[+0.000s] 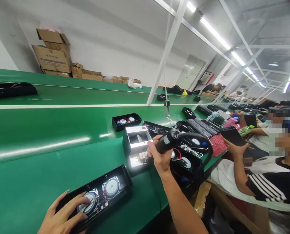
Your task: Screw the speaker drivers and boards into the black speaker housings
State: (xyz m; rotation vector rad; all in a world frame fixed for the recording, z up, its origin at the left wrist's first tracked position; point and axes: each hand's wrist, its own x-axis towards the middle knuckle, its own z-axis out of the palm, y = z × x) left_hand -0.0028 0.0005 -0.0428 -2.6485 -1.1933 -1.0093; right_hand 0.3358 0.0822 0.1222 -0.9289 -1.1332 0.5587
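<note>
My left hand (62, 214) rests with fingers spread on a black speaker housing (103, 191) that lies open on the green bench, touching one of its two round silver speaker drivers (90, 201). My right hand (159, 156) is closed round a black electric screwdriver (170, 141) that hangs from a cord above. The screwdriver's tip points down at a small white-lit screw box (136, 146) just left of the hand. Red and black wires run inside the housing.
Several more open speaker housings (186, 159) lie to the right. A small black tray (125, 121) sits behind the box. Co-workers sit along the bench at right, one holding a black panel (233, 136). Cardboard boxes (53, 55) stand by the far wall.
</note>
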